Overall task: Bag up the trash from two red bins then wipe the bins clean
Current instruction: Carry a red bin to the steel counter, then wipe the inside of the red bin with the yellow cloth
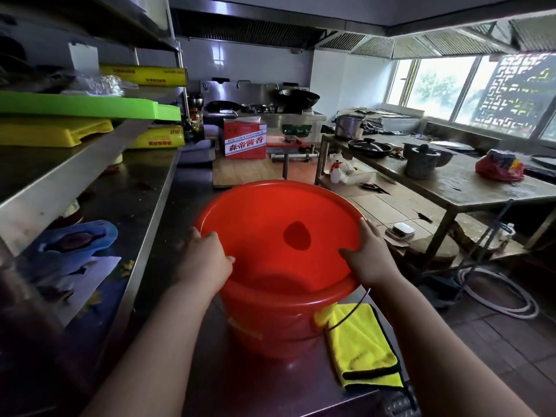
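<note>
Left hand [204, 257] and right hand [368, 255] each grasp the red bin [270, 296] rim, apparently empty; yellow cloth [361, 347] beside it.

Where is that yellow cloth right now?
The yellow cloth lies flat on the steel counter, at the lower right of the head view, just right of the red bin.

Red carton [245, 136] at back: white band w/ big red chars "森帝酱香"; small line above too tiny to read. Lower yellow box [159, 138], left side: "WRAP" upside down, red chars under it unclear. Upper yellow box [144, 76]: print not legible.
</note>
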Demonstrator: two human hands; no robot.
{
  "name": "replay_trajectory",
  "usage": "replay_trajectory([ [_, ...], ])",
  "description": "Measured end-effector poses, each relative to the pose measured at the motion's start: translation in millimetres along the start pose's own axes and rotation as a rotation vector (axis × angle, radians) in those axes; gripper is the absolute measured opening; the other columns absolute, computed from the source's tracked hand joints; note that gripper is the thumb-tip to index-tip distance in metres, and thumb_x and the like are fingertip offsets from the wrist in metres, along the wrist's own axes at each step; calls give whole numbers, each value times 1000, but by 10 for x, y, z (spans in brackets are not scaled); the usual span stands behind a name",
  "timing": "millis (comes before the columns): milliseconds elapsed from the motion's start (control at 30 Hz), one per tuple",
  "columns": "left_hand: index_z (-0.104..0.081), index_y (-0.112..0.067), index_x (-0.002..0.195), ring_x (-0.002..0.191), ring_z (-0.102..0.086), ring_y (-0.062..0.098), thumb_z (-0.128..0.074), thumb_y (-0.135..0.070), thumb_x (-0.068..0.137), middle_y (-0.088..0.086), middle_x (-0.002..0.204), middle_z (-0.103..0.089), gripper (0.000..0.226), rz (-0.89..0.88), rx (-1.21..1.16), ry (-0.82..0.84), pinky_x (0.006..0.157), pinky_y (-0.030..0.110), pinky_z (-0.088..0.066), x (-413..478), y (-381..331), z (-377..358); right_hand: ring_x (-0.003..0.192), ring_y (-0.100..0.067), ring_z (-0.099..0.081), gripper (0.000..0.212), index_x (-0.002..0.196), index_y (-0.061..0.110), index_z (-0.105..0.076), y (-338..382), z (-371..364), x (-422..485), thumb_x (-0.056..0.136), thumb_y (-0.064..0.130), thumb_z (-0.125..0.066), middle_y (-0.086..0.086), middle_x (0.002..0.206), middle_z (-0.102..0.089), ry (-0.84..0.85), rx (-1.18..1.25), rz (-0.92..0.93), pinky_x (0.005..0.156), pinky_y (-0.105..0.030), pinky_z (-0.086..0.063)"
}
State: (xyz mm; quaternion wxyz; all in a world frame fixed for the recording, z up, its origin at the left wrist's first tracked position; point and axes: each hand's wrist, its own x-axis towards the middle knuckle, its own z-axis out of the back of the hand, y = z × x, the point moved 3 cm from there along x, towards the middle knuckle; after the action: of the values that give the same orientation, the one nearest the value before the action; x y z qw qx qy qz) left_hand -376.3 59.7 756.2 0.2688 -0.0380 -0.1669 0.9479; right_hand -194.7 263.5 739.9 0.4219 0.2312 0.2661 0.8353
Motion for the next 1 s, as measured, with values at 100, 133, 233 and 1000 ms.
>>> replay_trajectory([
  [100,-42,-11,135,132,-33,36,-60,-37,89,16,149,-27,57,-1,-34,-15,103,46,-36,-20,-8,12,136,-27,-35,79,147,15,-34,-5,3,1,78,32,-68,-10,149,-34,-42,162,-12,113,-37,-30],
  [133,-43,-10,134,132,-34,35,-59,-37,89,16,149,-29,54,2,-37,-18,101,45,-38,-29,-11,14,129,-26,-44,80,143,19,-40,-32,-4,22,71,41,-67,-8,143,-43,-62,232,-26,110,-40,-35],
  [233,-46,-10,131,128,-39,33,-55,-30,92,15,145,-35,45,5,-60,-39,96,42,-42,-57,-16,22,117,-22,-56,84,136,28,-47,-222,-77,148,58,56,-64,-2,131,-56,-69,374,-37,102,-44,-45],
  [1000,-65,-22,107,102,-58,9,-64,-29,87,-7,107,-65,21,-397,-528,-278,83,19,-42,-546,-637,3,75,6,-61,8,96,20,-67,-86,97,-536,89,16,-65,11,90,-68,-324,452,105,68,-10,-46],
])
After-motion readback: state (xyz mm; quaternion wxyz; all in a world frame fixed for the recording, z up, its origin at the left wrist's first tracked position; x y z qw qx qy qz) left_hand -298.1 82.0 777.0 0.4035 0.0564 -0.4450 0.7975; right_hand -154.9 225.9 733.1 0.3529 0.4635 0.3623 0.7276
